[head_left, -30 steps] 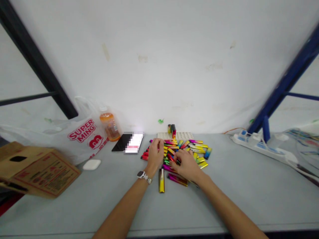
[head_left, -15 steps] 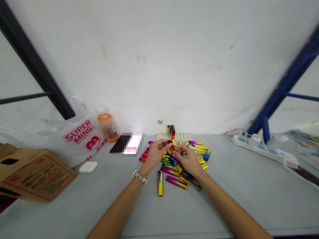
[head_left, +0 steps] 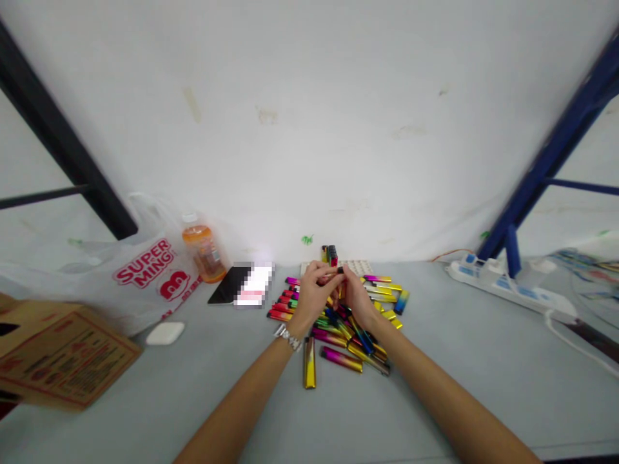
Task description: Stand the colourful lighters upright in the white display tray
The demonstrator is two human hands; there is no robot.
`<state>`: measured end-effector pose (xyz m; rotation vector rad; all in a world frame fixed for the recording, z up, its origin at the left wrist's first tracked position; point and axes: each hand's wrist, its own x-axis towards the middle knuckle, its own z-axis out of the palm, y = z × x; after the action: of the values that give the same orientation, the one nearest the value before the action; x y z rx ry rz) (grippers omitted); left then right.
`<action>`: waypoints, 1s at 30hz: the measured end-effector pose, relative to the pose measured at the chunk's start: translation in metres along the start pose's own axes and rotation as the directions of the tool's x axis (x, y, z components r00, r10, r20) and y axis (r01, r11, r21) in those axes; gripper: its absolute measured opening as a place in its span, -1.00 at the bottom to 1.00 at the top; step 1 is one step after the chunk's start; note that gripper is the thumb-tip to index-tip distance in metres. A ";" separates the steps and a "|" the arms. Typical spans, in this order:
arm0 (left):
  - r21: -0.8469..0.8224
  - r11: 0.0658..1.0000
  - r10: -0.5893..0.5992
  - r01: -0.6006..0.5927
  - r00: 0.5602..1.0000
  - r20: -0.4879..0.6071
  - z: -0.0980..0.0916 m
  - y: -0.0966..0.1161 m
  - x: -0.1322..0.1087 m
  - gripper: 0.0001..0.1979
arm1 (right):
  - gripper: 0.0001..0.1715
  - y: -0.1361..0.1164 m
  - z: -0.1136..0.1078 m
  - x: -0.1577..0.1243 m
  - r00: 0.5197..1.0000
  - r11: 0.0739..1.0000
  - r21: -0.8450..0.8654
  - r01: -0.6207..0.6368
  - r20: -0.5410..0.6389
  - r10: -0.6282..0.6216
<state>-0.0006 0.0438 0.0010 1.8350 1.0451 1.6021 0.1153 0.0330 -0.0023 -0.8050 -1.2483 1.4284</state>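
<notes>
Over a pile of shiny lighters [head_left: 341, 359], my left hand [head_left: 313, 293] and my right hand [head_left: 358, 299] meet. Their fingers are closed around one lighter [head_left: 340, 270], of which little more than a dark end shows; the rest is hidden by the fingers. Behind the hands a white tray with holes [head_left: 363, 266] lies against the wall, and a few lighters [head_left: 331, 253] stand upright at it. A gold lighter [head_left: 310, 364] lies apart at the front of the pile.
To the left are a tablet [head_left: 229, 284], an orange bottle [head_left: 207, 252], a white plastic bag [head_left: 140, 293], a small white case [head_left: 165, 333] and a cardboard box [head_left: 72, 354]. A power strip [head_left: 512, 290] with cables lies at the right, beside a blue frame post [head_left: 536, 167].
My hands have come closer together, the left turning over the held lighter and hiding most of it. The whole view has shifted slightly.
</notes>
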 end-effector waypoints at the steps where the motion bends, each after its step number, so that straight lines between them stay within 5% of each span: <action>1: 0.015 1.000 0.007 -0.007 1.000 -0.004 0.001 0.001 -0.001 -0.87 | -0.34 0.001 -0.001 -0.001 1.000 1.000 -0.031 0.005 -0.023 -0.006; 8: 0.098 0.987 0.116 -0.130 0.984 0.136 -0.008 0.013 -0.020 -0.82 | -0.37 0.007 -0.001 -0.017 0.969 0.971 -0.222 0.086 -0.209 -0.133; 18: 0.062 0.987 0.138 -0.150 0.975 0.175 -0.009 0.014 -0.026 -0.80 | -0.54 0.005 0.001 -0.023 0.921 0.895 -0.432 0.114 -0.292 -0.258; 30: 0.028 0.991 0.124 -0.130 0.979 0.160 -0.007 0.010 -0.027 -0.87 | -0.56 0.008 0.002 -0.022 0.918 0.909 -0.399 0.120 -0.305 -0.255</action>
<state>-0.0054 0.0153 -0.0063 2.0543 0.9106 1.4876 0.1166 0.0119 -0.0120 -1.1083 -1.2915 0.8478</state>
